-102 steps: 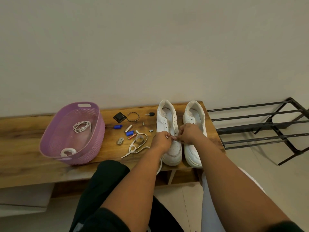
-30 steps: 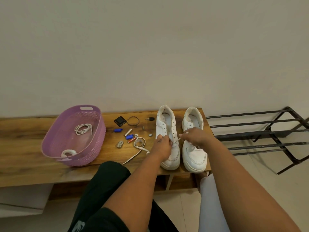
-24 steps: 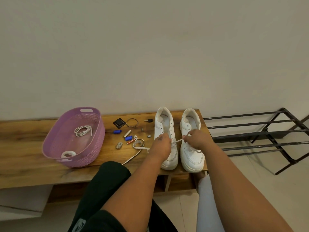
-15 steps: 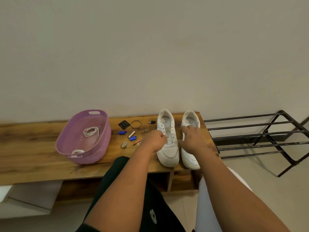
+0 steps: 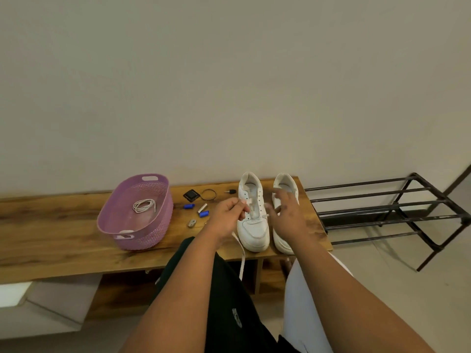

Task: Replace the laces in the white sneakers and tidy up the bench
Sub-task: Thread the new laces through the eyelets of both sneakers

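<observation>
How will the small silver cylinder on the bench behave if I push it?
The silver cylinder lies on its side on the smooth wooden bench, so it will probably roll. It looks small, so likely light. Nothing stands close beside it to stop it.

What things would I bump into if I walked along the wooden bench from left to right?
purple basket → black square thing → blue cap → left hand pinching the white lace → left sneaker → right hand → metal shoe rack
</observation>
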